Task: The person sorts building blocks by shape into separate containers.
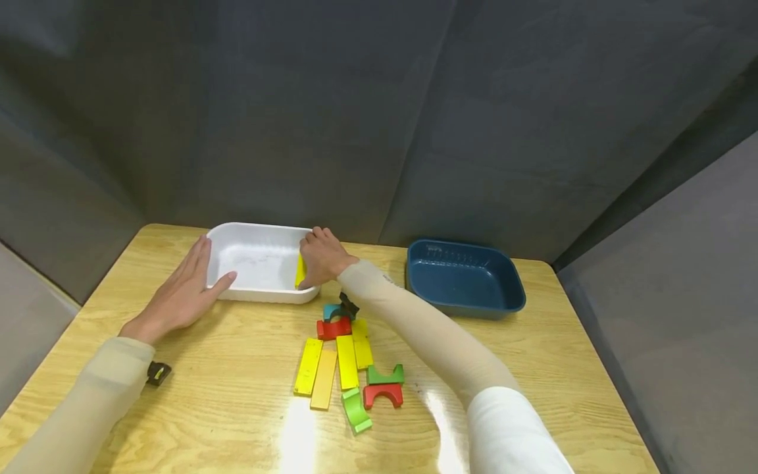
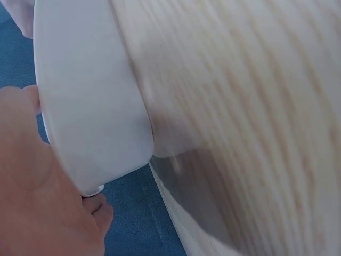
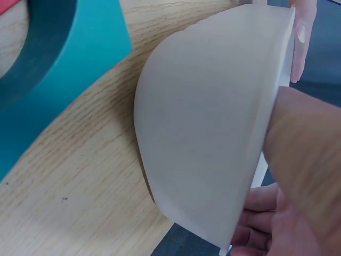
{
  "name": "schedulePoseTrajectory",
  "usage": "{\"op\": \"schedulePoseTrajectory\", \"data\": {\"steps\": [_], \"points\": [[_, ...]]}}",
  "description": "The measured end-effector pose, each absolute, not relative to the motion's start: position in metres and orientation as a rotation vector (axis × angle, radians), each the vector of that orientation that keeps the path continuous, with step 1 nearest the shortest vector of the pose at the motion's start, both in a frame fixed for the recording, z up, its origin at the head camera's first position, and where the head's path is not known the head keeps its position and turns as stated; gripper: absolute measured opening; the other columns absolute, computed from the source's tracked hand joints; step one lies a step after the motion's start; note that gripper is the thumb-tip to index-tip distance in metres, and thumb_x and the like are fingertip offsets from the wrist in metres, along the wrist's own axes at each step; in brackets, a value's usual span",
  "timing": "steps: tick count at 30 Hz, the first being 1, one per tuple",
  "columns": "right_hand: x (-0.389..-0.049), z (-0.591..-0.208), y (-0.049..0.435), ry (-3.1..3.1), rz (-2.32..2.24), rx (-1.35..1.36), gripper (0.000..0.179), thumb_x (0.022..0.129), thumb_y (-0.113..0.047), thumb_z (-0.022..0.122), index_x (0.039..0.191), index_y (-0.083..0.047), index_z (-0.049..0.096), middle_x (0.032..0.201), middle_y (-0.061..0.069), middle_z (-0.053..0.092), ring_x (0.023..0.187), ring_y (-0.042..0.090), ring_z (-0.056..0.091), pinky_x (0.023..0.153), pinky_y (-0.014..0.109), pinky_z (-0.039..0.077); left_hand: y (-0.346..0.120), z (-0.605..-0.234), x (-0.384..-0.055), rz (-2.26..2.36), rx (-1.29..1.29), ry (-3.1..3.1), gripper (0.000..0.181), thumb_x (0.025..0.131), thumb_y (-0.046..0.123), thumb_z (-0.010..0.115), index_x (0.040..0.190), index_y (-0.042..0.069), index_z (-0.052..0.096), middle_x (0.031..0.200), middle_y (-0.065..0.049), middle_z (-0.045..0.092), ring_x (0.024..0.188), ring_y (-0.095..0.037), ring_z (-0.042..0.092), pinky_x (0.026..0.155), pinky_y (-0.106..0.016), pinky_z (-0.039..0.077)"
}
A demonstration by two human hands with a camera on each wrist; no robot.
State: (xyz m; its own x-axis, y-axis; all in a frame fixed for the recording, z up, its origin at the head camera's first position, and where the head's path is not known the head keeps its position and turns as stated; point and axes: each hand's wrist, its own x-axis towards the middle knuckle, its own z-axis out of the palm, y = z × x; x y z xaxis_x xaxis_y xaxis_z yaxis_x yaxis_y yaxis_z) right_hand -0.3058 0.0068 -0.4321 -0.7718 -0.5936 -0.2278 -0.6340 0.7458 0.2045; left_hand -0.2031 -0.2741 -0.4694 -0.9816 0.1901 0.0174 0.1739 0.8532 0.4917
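A white plastic basin [image 1: 254, 295] sits at the back left of the table. My left hand [image 1: 183, 286] rests along its left end, fingers fairly straight and thumb over the near rim. At the basin's right end my right hand [image 1: 322, 257] reaches over the rim and holds a yellow block [image 1: 300, 270] just inside. Most of that block is hidden under the hand. In the right wrist view, thumb and fingers [image 3: 258, 213] go behind the basin's rim, and a teal arch block [image 3: 90, 69] lies close by on the table.
Near the middle lie several flat blocks, among them a yellow block [image 1: 308, 366] and an orange block [image 1: 324, 380]. Arch blocks in red [image 1: 383, 395], dark green [image 1: 386, 375] and light green [image 1: 355, 411] lie around them. A dark blue basin [image 1: 468, 309] stands at the back right.
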Motion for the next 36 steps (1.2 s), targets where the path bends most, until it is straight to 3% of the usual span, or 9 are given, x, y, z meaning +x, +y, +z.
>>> {"op": "schedulePoseTrajectory", "data": {"steps": [28, 36], "points": [[-0.296, -0.417, 0.023, 2.929, 0.169, -1.060, 0.082, 0.099, -0.065, 0.066, 0.155, -0.006, 0.053, 0.149, 0.007, 0.057, 0.129, 0.024, 0.048, 0.114, 0.036, 0.040, -0.275, -0.475, -0.210, 0.796, 0.301, 2.998, 0.101, 0.110, 0.064, 0.041, 0.169, 0.001, -0.013, 0.177, -0.013, -0.022, 0.164, -0.043, -0.009, 0.127, -0.070, 0.010], [-0.284, -0.411, 0.034, 2.985, 0.049, -1.083, 0.081, 0.098, -0.062, 0.069, 0.153, -0.005, 0.056, 0.146, 0.009, 0.060, 0.123, 0.025, 0.053, 0.108, 0.035, 0.044, -0.276, -0.477, -0.211, 0.793, 0.304, 2.999, 0.102, 0.110, 0.065, 0.041, 0.169, 0.001, -0.012, 0.177, -0.014, -0.022, 0.164, -0.043, -0.009, 0.127, -0.071, 0.011]]}}
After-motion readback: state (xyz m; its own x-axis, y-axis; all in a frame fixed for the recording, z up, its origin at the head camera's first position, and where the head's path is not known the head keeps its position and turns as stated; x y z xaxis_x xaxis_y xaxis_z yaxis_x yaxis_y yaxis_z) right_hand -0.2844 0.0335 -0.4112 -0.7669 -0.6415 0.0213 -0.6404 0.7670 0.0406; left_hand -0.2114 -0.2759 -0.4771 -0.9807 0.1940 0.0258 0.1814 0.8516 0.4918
